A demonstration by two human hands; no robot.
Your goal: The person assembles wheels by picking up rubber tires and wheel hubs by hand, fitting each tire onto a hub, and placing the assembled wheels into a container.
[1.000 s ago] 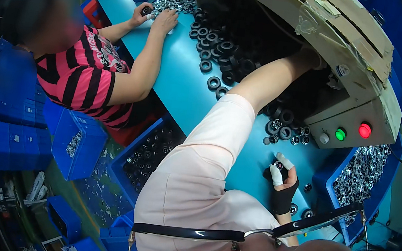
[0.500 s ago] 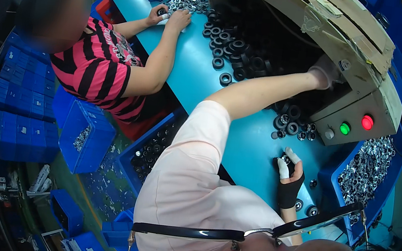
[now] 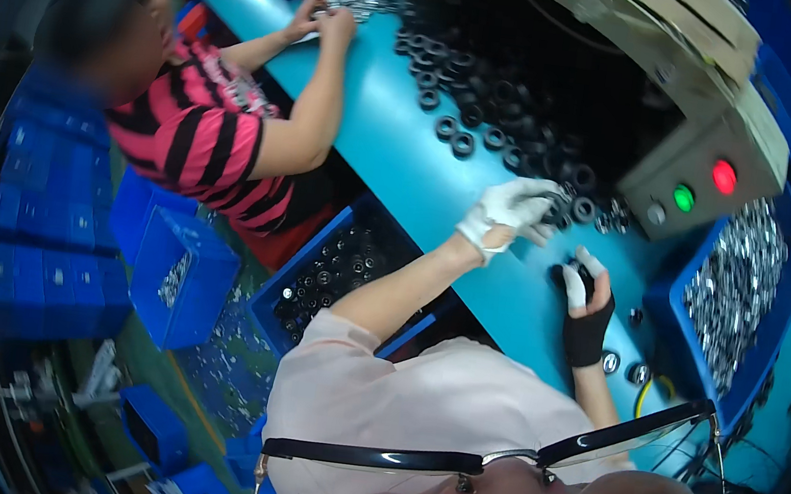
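My left hand (image 3: pixel 510 218), in a white glove, reaches to the near edge of a pile of black rings (image 3: pixel 502 102). Its thumb and fingers bend around a dark ring with a shiny middle, somewhat blurred. Just to the right, over the blue tabletop (image 3: pixel 381 127), my right hand (image 3: pixel 589 295) wears a black wrist covering and white finger covers. Its fingers close round a small black ring (image 3: pixel 563 273), partly hidden by them. Shiny metal pieces (image 3: pixel 613 217) lie beyond it. Two ring parts (image 3: pixel 638 373) with metal centres rest beside its wrist.
A beige machine housing (image 3: pixel 710 177) with red and green lights stands at the far right. Beside it sits a blue bin (image 3: pixel 678 316) of metal parts. Another blue bin (image 3: pixel 259 314) with black parts is at the table's near edge. A co-worker (image 3: pixel 191 143) handles parts at left.
My left hand has come back from the machine opening to the rings near my right hand. My right hand stays over the table with its black ring. The view has shifted slightly.
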